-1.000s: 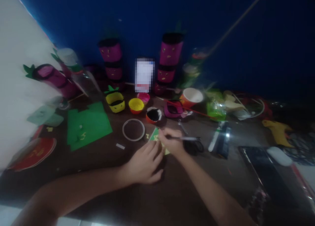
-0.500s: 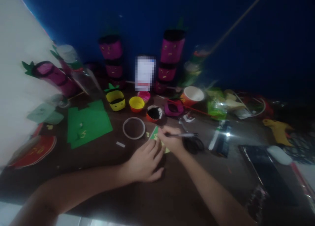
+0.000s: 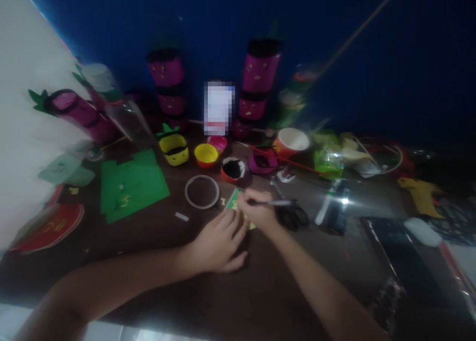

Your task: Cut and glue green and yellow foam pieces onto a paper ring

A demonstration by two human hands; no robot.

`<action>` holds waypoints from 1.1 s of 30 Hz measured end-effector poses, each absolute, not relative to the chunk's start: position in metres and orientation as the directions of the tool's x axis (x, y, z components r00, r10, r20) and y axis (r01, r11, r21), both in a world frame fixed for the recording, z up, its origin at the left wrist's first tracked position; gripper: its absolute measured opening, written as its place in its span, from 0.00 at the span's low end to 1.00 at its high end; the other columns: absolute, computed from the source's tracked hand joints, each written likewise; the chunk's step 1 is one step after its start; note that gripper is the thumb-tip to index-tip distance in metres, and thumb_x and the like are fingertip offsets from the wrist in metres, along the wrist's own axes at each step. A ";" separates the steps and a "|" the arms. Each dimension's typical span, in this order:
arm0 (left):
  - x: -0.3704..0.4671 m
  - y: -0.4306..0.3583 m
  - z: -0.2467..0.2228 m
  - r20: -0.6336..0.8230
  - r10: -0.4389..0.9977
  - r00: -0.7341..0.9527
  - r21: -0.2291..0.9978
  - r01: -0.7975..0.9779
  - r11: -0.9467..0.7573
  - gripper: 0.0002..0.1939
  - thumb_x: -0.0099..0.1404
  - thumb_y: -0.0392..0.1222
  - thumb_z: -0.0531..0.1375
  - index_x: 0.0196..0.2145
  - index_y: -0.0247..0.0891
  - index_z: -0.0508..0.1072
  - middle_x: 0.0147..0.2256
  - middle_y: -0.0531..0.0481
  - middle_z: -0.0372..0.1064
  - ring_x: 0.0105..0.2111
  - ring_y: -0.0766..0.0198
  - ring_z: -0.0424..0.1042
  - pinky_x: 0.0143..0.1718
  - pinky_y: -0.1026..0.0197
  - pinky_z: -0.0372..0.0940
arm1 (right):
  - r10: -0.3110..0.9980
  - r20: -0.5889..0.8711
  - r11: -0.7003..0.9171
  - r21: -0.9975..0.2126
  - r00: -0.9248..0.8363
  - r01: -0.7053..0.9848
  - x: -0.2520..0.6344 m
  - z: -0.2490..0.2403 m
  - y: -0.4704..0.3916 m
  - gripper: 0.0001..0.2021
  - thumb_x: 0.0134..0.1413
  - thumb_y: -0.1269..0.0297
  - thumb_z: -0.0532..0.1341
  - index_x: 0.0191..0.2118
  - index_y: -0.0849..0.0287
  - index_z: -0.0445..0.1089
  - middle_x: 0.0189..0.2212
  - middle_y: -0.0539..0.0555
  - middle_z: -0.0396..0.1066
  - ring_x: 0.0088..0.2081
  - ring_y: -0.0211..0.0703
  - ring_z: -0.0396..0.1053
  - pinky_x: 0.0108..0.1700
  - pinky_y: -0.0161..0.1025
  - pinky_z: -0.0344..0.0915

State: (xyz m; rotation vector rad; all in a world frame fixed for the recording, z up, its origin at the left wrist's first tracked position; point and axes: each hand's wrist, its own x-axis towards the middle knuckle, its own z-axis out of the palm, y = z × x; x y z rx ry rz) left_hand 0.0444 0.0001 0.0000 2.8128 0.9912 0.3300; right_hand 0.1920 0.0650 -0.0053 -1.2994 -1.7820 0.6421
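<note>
My right hand (image 3: 258, 212) is closed on a pen (image 3: 277, 202), its tip end over a small green and yellow piece of paper (image 3: 232, 200). Flat on the tabletop beside it, my left hand (image 3: 219, 242) has its fingers apart, with the fingertips at the paper's lower left edge. Part of the paper is hidden under both hands. Just left of the paper lies a tiny pale yellow cutout (image 3: 222, 201). Black-handled scissors (image 3: 293, 215) rest right of my right hand.
Clear ring (image 3: 202, 176), small cups (image 3: 206, 155) and a green sheet (image 3: 134, 186) lie beyond and left of my hands. Purple towers (image 3: 260, 73) and a lit phone (image 3: 219, 108) stand at the back. A dark tablet (image 3: 401, 256) is at right.
The view has shifted very slightly. Both hands stay in nearly the same place, with the pen still in my right hand.
</note>
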 end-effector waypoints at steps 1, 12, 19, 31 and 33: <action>0.044 0.000 0.000 0.160 0.632 0.758 0.204 0.601 -0.773 0.31 0.64 0.52 0.46 0.55 0.24 0.57 0.52 0.28 0.59 0.54 0.42 0.58 0.54 0.46 0.54 | 0.939 0.318 0.338 -0.783 -0.131 0.522 0.192 -0.005 0.065 0.18 0.49 0.67 0.57 0.12 0.58 0.52 0.11 0.43 0.50 0.16 0.30 0.49 0.20 0.32 0.50; 0.044 0.000 0.000 0.143 0.634 0.760 0.206 0.604 -0.770 0.31 0.65 0.53 0.46 0.56 0.24 0.56 0.54 0.27 0.57 0.55 0.42 0.57 0.53 0.46 0.54 | 0.943 0.311 0.326 -0.789 -0.119 0.521 0.194 -0.007 0.066 0.19 0.49 0.66 0.57 0.12 0.58 0.52 0.10 0.44 0.51 0.16 0.30 0.50 0.21 0.32 0.52; 0.045 0.000 -0.001 0.145 0.635 0.759 0.199 0.606 -0.770 0.32 0.65 0.53 0.46 0.57 0.24 0.56 0.54 0.26 0.57 0.55 0.41 0.58 0.54 0.46 0.54 | 0.939 0.323 0.331 -0.771 -0.113 0.544 0.196 -0.008 0.067 0.18 0.48 0.65 0.56 0.12 0.58 0.52 0.10 0.43 0.50 0.16 0.30 0.49 0.20 0.32 0.50; 0.044 0.000 0.000 0.142 0.635 0.759 0.226 0.600 -0.768 0.33 0.64 0.53 0.46 0.58 0.23 0.54 0.54 0.26 0.57 0.55 0.41 0.56 0.54 0.45 0.54 | 0.935 0.344 0.332 -0.778 -0.080 0.533 0.196 -0.008 0.069 0.19 0.49 0.67 0.55 0.12 0.58 0.49 0.11 0.44 0.49 0.17 0.31 0.48 0.20 0.32 0.49; 0.044 0.000 -0.001 0.139 0.636 0.759 0.222 0.602 -0.767 0.33 0.65 0.53 0.46 0.58 0.23 0.54 0.54 0.26 0.57 0.55 0.42 0.57 0.54 0.45 0.55 | 0.937 0.343 0.327 -0.780 -0.073 0.533 0.195 -0.008 0.069 0.19 0.49 0.67 0.55 0.12 0.58 0.49 0.11 0.44 0.48 0.17 0.30 0.48 0.20 0.32 0.49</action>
